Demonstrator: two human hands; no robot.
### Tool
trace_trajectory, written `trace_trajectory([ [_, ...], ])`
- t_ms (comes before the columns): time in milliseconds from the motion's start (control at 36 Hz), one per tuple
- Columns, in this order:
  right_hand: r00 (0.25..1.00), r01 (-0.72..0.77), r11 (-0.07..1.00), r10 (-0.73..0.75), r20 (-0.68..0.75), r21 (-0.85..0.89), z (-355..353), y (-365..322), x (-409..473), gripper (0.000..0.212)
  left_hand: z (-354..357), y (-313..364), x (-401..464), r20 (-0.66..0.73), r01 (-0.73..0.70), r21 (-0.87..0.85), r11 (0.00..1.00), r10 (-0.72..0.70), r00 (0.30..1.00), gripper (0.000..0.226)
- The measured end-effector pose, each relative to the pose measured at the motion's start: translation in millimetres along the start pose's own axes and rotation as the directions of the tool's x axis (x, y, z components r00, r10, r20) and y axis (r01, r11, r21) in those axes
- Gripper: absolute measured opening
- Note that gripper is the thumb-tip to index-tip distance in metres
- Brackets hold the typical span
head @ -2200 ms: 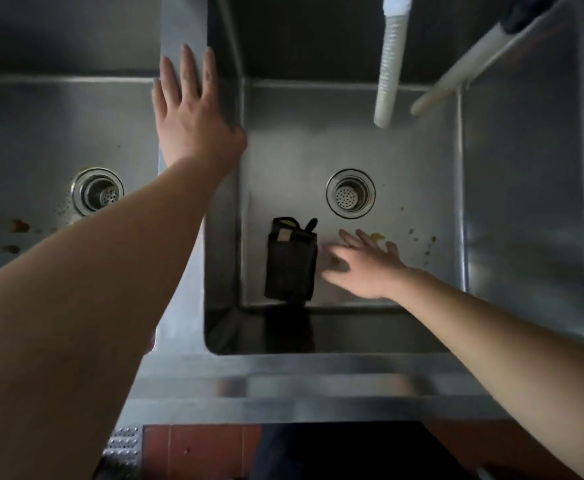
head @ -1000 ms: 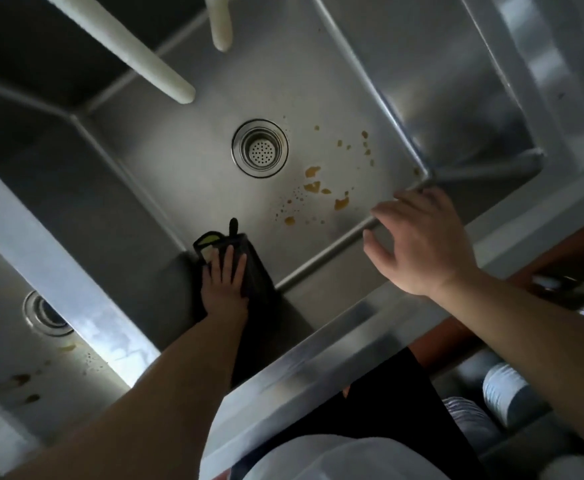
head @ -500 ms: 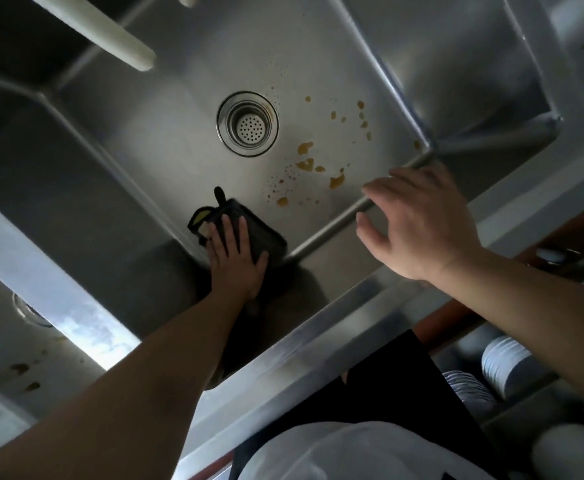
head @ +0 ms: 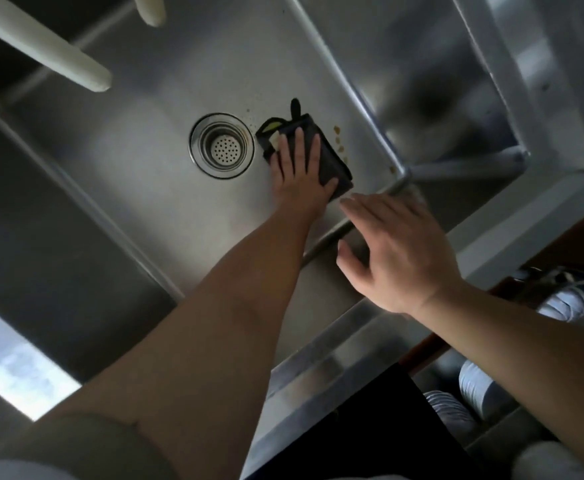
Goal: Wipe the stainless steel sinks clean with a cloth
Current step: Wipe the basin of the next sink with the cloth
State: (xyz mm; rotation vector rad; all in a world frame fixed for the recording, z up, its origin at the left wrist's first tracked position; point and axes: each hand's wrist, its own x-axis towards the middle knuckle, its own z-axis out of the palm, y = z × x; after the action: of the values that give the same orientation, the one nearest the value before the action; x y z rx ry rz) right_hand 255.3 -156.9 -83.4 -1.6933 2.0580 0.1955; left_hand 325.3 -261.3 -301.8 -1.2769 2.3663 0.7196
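A stainless steel sink (head: 138, 157) filled the tilted head view, its round drain (head: 222, 146) near the middle of the floor. Just right of the drain, the left hand (head: 299, 174) pressed flat, fingers straight, on a folded dark cloth (head: 332, 157). Small orange-brown spots (head: 339, 140) lay just beyond the cloth, farther from the drain. The right hand (head: 397, 254) hovered with fingers spread over the sink's near wall, nearer the camera than the drain. Two pale tubes (head: 51, 53) hung above the basin, up and left of the drain.
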Motion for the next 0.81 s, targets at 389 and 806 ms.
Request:
trace_trajectory([
  [389,0.998,-0.03,1.0,0.03,0.058,0.006,-10.0,-4.1,-1.7,0.048,32.2,-98.7,-116.6,0.068,-0.042,0.087,0.995,0.036,0.997,0.087],
  [806,0.96,-0.003,1.0,0.011,0.279,-0.029,-6.3,0.2,6.2,0.065,12.8,-120.3,-106.9,0.111,0.552,-0.282,0.785,-0.544,0.831,0.095],
])
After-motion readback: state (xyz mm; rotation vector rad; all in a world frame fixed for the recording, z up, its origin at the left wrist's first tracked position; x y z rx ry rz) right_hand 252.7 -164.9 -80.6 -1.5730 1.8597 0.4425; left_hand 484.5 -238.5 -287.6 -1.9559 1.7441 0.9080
